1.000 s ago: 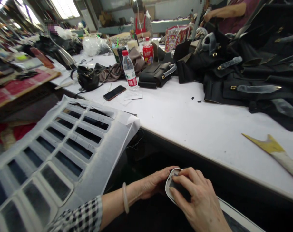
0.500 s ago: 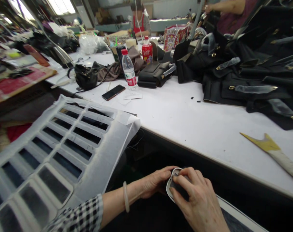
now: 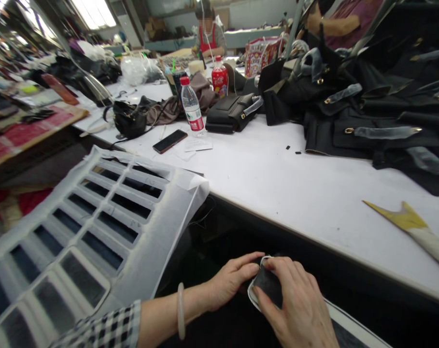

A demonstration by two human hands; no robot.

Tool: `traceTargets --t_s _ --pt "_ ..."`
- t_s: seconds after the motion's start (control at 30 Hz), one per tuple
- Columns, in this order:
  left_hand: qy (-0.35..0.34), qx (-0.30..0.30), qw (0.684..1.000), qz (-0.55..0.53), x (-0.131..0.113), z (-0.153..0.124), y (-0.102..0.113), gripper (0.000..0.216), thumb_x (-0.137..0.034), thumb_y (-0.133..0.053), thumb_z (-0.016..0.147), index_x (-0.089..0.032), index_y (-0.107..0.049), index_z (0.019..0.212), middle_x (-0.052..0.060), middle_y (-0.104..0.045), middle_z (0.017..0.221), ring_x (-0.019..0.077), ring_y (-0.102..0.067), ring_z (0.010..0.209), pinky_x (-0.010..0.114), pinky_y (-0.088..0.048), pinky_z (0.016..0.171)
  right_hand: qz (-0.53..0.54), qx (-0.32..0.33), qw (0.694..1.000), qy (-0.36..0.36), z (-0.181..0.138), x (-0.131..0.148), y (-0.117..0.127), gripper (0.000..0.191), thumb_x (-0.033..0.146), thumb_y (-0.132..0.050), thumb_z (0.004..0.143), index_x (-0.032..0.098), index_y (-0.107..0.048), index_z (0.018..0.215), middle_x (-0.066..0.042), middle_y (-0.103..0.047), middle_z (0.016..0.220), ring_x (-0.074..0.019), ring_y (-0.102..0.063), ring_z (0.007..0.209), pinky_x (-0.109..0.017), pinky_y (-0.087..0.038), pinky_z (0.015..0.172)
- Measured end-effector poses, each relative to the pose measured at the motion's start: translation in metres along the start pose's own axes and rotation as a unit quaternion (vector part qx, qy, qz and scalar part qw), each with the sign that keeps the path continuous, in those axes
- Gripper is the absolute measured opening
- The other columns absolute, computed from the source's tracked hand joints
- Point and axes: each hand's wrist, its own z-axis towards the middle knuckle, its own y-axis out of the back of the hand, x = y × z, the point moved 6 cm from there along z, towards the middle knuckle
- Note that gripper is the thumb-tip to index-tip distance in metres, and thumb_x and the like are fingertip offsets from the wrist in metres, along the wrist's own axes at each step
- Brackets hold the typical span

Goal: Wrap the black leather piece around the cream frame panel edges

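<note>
Over the dark space below the table edge, I hold a small black panel with a white rim [image 3: 269, 285]. My left hand [image 3: 233, 278] pinches its left edge between the thumb and fingers, and a pale bangle circles that wrist. The fingers and thumb of my right hand [image 3: 297, 302] grip the same panel from the right and cover much of it. To the left lies a whitish sheet with rows of rectangular openings [image 3: 168, 203]. Pale-edged dark panels [image 3: 84, 273] rest on its near part. The underside of the held panel is hidden.
A white table [image 3: 255, 188] carries black bags [image 3: 378, 113] at right, a water bottle [image 3: 192, 108], a phone [image 3: 170, 141] and a yellow-and-white pointed object [image 3: 409, 220]. Two people are beyond it. Another pale-edged dark strip [image 3: 349, 316] lies at lower right.
The panel has turned in my hands; its pale inner side showed before, and now more black surface shows. My right fingertips have shifted from inside it to its edge.
</note>
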Motion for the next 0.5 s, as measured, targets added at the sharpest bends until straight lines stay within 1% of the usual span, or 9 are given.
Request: traceTargets --t_s 0.13,0.27,0.37,0.5 --pt "-0.047 -0.03 0.995 0.084 -0.01 -0.003 -0.001 0.052 -0.049 -0.057 0.089 -0.019 -0.059 0.131 0.007 -0.061 0.132 0.0294 -0.053 0.124 0.041 -0.038 0.109 0.005 -0.013 1.0 0.011 0.001 -0.001 -0.001 0.031 0.028 -0.067 0.08 0.023 -0.051 0.106 -0.001 -0.061 0.093 -0.0196 -0.057 0.082 -0.034 -0.041 0.072" --pt "-0.077 -0.047 0.986 0.141 -0.013 -0.002 -0.002 0.048 -0.05 -0.051 0.093 -0.021 -0.061 0.129 0.004 -0.064 0.128 0.027 -0.056 0.119 0.037 -0.041 0.106 0.01 -0.018 1.0 0.012 0.0 -0.003 -0.001 0.03 0.028 -0.066 0.082 0.022 -0.052 0.107 -0.002 -0.061 0.094 -0.02 -0.056 0.083 -0.035 -0.039 0.073" --pt "-0.092 -0.04 0.987 0.124 -0.011 0.001 -0.004 0.047 -0.05 -0.049 0.094 -0.02 -0.061 0.128 0.005 -0.064 0.127 0.0265 -0.056 0.118 0.037 -0.04 0.107 0.01 -0.013 1.0 0.011 -0.001 -0.003 0.0 0.028 0.029 -0.064 0.085 0.023 -0.054 0.111 -0.003 -0.062 0.095 -0.0209 -0.056 0.084 -0.036 -0.038 0.075" --pt "-0.093 -0.046 0.994 0.042 -0.002 0.004 -0.01 0.041 -0.044 -0.049 0.094 -0.019 -0.061 0.124 0.006 -0.064 0.124 0.0262 -0.055 0.119 0.039 -0.038 0.108 0.009 -0.016 0.999 0.035 -0.004 0.002 0.004 0.023 0.027 -0.059 0.09 0.027 -0.057 0.112 -0.003 -0.064 0.1 -0.0209 -0.056 0.088 -0.036 -0.039 0.076"
